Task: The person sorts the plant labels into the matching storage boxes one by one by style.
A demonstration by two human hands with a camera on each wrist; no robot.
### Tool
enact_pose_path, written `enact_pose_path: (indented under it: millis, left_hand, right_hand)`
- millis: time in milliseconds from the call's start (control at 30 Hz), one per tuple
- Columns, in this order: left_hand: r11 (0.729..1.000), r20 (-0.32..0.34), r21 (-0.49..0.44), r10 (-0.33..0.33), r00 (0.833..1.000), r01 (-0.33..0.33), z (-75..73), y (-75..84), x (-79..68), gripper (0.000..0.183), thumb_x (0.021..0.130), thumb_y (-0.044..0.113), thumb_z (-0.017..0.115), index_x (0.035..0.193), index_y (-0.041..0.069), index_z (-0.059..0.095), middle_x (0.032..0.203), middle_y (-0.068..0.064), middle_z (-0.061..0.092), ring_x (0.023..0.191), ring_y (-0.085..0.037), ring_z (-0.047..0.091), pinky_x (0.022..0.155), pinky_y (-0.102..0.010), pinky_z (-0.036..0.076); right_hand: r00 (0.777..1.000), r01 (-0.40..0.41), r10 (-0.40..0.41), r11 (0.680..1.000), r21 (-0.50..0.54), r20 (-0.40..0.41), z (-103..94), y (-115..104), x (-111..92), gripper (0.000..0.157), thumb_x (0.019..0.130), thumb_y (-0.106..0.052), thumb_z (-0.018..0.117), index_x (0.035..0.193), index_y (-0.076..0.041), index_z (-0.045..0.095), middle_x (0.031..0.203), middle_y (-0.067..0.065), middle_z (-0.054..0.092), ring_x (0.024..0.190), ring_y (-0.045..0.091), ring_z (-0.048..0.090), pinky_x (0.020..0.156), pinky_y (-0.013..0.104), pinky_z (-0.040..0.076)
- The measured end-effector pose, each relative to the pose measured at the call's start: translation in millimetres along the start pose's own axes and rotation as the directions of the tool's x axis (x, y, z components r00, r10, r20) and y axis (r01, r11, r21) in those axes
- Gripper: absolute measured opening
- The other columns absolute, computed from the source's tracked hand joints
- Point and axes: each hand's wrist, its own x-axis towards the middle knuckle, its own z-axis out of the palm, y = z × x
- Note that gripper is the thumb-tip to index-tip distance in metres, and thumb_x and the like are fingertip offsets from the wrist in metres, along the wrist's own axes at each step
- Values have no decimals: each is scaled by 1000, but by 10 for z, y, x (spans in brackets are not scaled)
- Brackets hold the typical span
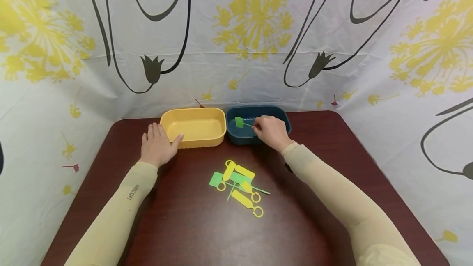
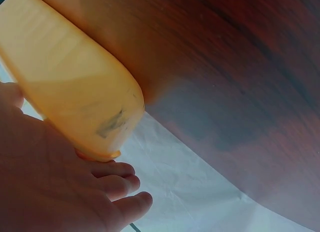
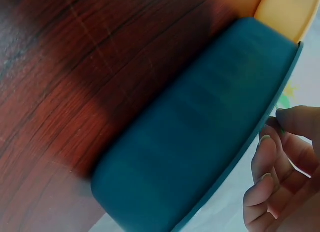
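Observation:
Over the dark blue bin [image 1: 242, 138], my right hand [image 1: 271, 131] pinches a green tag [image 1: 239, 122] by its thin stem, the flat end pointing left. In the right wrist view, thumb and fingertips of that hand [image 3: 290, 162] meet just above the bin's rim, and the tag is mostly hidden. My left hand [image 1: 157, 146] rests with straight fingers on the left corner of the yellow bin [image 1: 196, 143]. The left wrist view shows the palm and fingers [image 2: 132, 204] at that bin's rim. Nearer on the table lie several yellow tags [image 1: 242, 198] and green tags [image 1: 216, 179], overlapping.
Both bins stand side by side at the back of the dark red-brown table [image 1: 192, 225]. A white cloth [image 1: 207, 81] printed with yellow and grey flowers hangs behind and at the sides. The loose tags lie in front of the bins, near the table's middle.

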Motion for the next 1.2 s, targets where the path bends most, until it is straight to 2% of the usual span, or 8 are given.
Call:
enact_pose_path:
  millis: [367, 600, 800, 1000, 1200]
  left_hand:
    - [1000, -6, 2, 0, 1000, 0, -4, -6, 7, 109, 97, 73, 29, 151, -20, 12, 157, -41, 11, 147, -54, 8, 114, -67, 10]
    - [1000, -5, 11, 1, 1000, -1, 8, -11, 20, 109, 96, 74, 27, 150, -20, 14, 156, -41, 12, 147, -54, 10, 114, -67, 12]
    - [1000, -9, 25, 0, 1000, 0, 14, -4, 24, 109, 96, 74, 28, 151, -20, 15, 156, -41, 13, 147, -53, 11, 114, -66, 13]
    - [999, -8, 35, 4, 1000, -4, -9, 7, 7, 107, 98, 72, 29, 150, -20, 16, 156, -41, 13, 146, -54, 12, 114, -67, 13]
    - [999, 2, 41, 11, 1000, -11, -34, 19, 4, 107, 98, 71, 28, 150, -21, 13, 156, -42, 12, 145, -55, 12, 114, -67, 13]
  right_hand:
    - [996, -36, 35, 999, 16, 82, 65, 82, 100, 12, 98, -26, 68, 96, -18, 76, 83, -4, 67, 62, 13, 57, 54, 34, 51]
    - [985, -80, 68, 994, 71, 158, 122, 135, 148, 16, 99, -27, 67, 101, -15, 77, 82, -4, 67, 63, 14, 59, 55, 35, 51]
    - [977, -107, 93, 992, 65, 190, 148, 192, 192, 15, 98, -28, 68, 99, -17, 78, 85, -2, 68, 68, 16, 61, 60, 38, 54]
    - [961, -134, 115, 989, 62, 250, 168, 243, 240, 16, 98, -28, 68, 100, -16, 78, 90, -1, 69, 73, 17, 61, 65, 39, 54]
    - [941, -152, 129, 987, 52, 313, 175, 275, 297, 19, 99, -29, 66, 103, -15, 79, 90, -1, 69, 71, 16, 61, 64, 38, 53]
